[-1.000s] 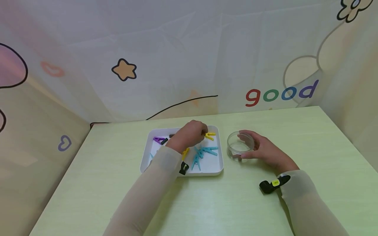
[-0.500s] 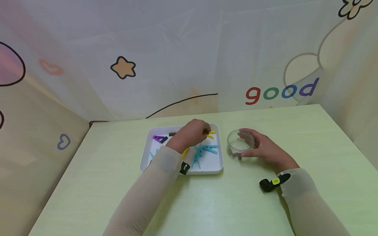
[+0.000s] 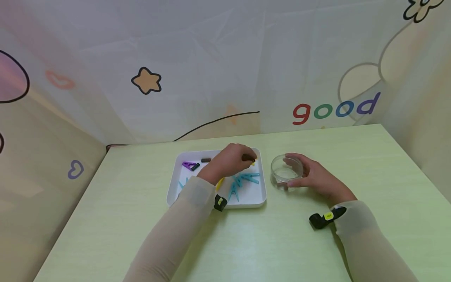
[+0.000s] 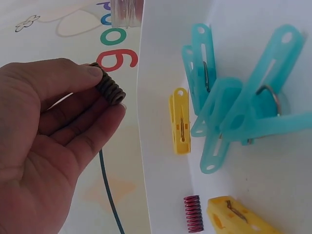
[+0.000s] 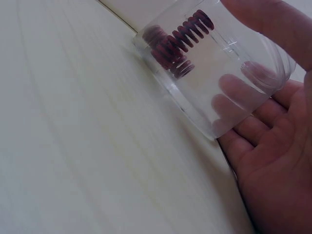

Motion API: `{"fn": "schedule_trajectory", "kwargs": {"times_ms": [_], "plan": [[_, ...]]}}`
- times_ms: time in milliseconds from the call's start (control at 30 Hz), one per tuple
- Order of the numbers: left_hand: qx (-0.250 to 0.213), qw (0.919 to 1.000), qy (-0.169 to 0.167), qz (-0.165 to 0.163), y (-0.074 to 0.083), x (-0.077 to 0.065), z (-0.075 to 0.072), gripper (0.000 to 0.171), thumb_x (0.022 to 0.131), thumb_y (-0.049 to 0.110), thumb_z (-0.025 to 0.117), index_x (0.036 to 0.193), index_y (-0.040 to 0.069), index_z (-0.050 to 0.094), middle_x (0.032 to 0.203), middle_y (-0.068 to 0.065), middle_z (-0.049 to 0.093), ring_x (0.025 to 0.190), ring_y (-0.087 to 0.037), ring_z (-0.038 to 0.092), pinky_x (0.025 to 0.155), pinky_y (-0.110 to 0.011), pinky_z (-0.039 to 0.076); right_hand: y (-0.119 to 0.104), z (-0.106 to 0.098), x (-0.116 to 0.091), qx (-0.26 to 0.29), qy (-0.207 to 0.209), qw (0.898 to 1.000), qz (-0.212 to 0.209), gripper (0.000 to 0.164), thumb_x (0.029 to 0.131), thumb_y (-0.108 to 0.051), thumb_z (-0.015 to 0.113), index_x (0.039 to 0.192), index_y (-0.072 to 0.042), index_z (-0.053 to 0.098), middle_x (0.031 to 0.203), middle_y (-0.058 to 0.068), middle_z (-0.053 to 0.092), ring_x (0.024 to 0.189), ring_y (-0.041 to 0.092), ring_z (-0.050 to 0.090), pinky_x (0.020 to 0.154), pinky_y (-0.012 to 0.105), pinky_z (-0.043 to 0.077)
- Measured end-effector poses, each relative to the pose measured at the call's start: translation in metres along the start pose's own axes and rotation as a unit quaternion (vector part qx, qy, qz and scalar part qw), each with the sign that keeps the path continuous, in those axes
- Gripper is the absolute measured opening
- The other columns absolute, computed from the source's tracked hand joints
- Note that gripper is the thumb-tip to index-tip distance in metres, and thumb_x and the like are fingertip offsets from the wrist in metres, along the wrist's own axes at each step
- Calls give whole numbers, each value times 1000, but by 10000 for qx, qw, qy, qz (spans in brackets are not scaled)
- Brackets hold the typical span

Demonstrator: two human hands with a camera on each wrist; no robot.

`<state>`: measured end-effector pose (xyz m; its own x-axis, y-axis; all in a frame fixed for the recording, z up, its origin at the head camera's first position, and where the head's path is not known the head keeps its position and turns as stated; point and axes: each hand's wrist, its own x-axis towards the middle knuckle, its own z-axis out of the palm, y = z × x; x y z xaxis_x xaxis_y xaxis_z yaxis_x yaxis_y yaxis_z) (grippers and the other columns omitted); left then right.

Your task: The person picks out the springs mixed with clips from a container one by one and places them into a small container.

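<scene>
The left hand [image 3: 230,159] has a pinching grip on a dark spring [image 4: 111,87], held between thumb and fingers above the far right part of a white tray [image 3: 251,199]. The right hand [image 3: 318,180] has its grip around a clear jar [image 3: 286,172], thumb on the near side and fingers on the far side, just beside the tray on the table [image 3: 282,243]. Several red springs [image 5: 195,28] lie inside the jar; their exact number is hard to tell. In the tray, a yellow clip [image 4: 181,123] lies alongside the wall near the left hand, with a loose red spring [image 4: 193,214] farther along and another yellow clip [image 4: 239,219] next to that spring. Teal clips [image 4: 229,109] lie in a heap, touching or overlapping one another. Toward the tray's left side are a purple clip [image 3: 188,165], a black spring [image 3: 195,167] and a brown spring [image 3: 206,160]; the left sleeve [image 3: 176,227] hides part of the tray.
</scene>
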<state>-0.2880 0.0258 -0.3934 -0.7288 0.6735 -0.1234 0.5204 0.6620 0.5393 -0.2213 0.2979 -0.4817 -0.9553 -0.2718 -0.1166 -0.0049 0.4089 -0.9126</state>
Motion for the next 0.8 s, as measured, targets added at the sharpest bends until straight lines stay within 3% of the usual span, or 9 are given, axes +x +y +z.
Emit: {"fn": "schedule_trajectory", "kwargs": {"times_ms": [267, 800], "plan": [[-284, 9993, 142, 210, 1, 0, 3, 23, 94, 12, 60, 115, 7, 70, 112, -2, 70, 99, -11, 65, 90, -24, 53, -2, -1, -1, 2, -29, 10000, -94, 87, 76, -35, 82, 148, -30, 32, 154, 8, 38, 145, 35, 27, 114, 62, 24], [-275, 9981, 350, 436, 9, 0, 8, 24, 96, 16, 58, 117, 10, 69, 113, 1, 70, 99, -9, 65, 90, -22, 52, -2, -1, -1, -21, -26, 10000, -56, 87, 75, -35, 82, 147, -28, 33, 153, 9, 39, 144, 36, 29, 114, 61, 25]]}}
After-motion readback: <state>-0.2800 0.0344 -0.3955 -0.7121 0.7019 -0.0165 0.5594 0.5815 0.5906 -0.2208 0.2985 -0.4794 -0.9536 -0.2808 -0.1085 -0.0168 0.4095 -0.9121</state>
